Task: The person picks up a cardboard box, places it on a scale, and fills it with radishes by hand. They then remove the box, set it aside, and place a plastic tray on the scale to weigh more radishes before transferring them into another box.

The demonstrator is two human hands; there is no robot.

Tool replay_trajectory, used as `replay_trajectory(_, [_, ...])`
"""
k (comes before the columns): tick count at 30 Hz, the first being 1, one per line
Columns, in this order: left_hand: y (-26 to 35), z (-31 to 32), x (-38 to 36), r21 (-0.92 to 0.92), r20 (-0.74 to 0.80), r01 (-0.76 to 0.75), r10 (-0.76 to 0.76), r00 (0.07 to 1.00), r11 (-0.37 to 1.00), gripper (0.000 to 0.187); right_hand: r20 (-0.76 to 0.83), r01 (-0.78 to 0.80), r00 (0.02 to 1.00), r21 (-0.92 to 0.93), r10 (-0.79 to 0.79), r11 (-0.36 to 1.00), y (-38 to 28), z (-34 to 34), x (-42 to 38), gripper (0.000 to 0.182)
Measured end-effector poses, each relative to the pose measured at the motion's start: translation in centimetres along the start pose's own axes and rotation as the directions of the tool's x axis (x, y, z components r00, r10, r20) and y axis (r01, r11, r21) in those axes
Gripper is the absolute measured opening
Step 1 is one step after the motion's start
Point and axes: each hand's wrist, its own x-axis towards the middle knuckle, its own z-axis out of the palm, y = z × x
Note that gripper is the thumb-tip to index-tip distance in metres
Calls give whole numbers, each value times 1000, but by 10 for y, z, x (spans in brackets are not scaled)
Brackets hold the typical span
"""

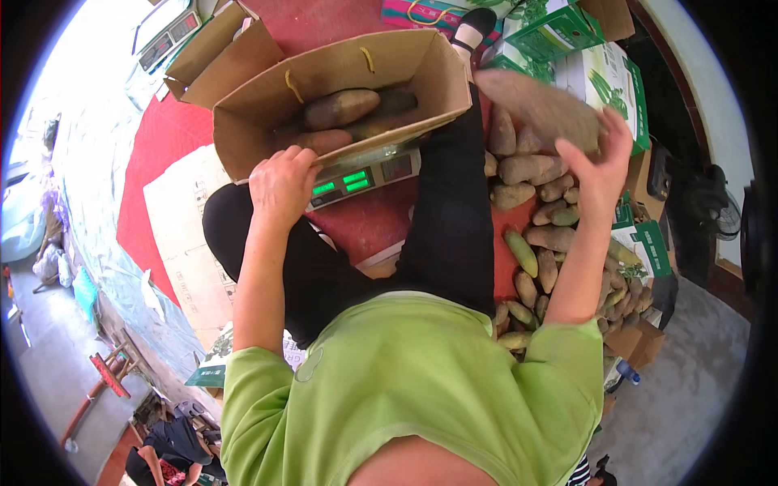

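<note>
My right hand (598, 158) grips one end of a large, soil-covered radish (539, 105), blurred by motion, above a heap of radishes (531, 170) to the right. My left hand (284, 186) is closed over the near rim of a tall open cardboard box (251, 121) with yellow cord handles. Inside the box lie several brown and greenish radishes (342, 108). Under the box, a digital scale (361, 182) shows green lit figures that I cannot read.
Green and white printed cartons (604, 77) stand at the right beyond the heap. Another open cardboard box (223, 53) and a second scale (168, 40) are at the upper left. Flattened cardboard (186, 235) lies on the red floor covering. A fan (717, 206) stands far right.
</note>
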Motion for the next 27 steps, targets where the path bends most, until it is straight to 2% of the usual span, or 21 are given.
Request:
replay_trajectory(1, [-1,0,0,12,1,0,0,1000,1000,12,44,36,998,5,-36,999,-6,10,9,77])
replay_trajectory(3, [-1,0,-2,14,24,-4,3,1000,1000,12,148,19,988,174,-45,985,-25,42,19,76])
replay_trajectory(5, [-1,3,-2,16,-16,-4,5,1000,1000,12,253,127,957,81,-143,989,-21,70,27,64])
replay_trajectory(7, [-3,5,-3,10,-9,-3,3,1000,1000,12,333,72,932,221,-145,973,-32,101,26,61])
replay_trajectory(9, [-2,4,-3,20,-40,-15,15,999,1000,12,411,65,906,93,-98,994,-16,123,22,58])
replay_trajectory(10, [-1,3,-3,14,-26,-3,4,1000,1000,12,395,12,917,106,-53,994,-12,131,18,55])
replay_trajectory(11, [0,2,-3,5,-21,-23,23,1000,1000,12,358,55,931,70,-77,996,-10,128,17,48])
replay_trajectory(13, [1,2,-3,11,-2,11,-11,1000,1000,13,299,25,954,30,-33,999,-7,113,11,38])
replay_trajectory(14, [2,0,-3,1,15,26,-26,1000,1000,13,282,15,959,9,-17,1000,10,103,10,38])
replay_trajectory(16, [3,3,-2,-11,9,24,-24,1000,1000,14,211,-20,978,113,-4,993,51,82,4,44])
replay_trajectory(17, [4,2,-2,-2,19,43,-43,999,999,15,136,-43,990,-1,43,999,62,66,-8,30])
replay_trajectory(19, [5,1,-2,-3,21,13,-13,1000,1000,16,80,-70,994,5,69,998,96,37,-30,27])
replay_trajectory(21, [7,2,-2,34,16,39,-40,999,999,16,56,-197,975,-213,213,957,126,5,-66,28])
replay_trajectory(23, [6,3,-3,52,8,27,-27,1000,998,16,70,-352,919,-291,387,890,160,-20,-112,28])
replay_trajectory(25, [5,6,-4,46,4,27,-27,1000,999,17,72,-405,873,-441,482,801,188,-43,-160,29])
replay_trajectory(26, [5,5,-4,49,32,34,-35,999,998,17,54,-424,867,-443,496,790,197,-52,-185,29])
replay_trajectory(27, [5,6,-5,44,45,12,-14,999,999,17,62,-444,824,-546,563,710,204,-61,-208,27])
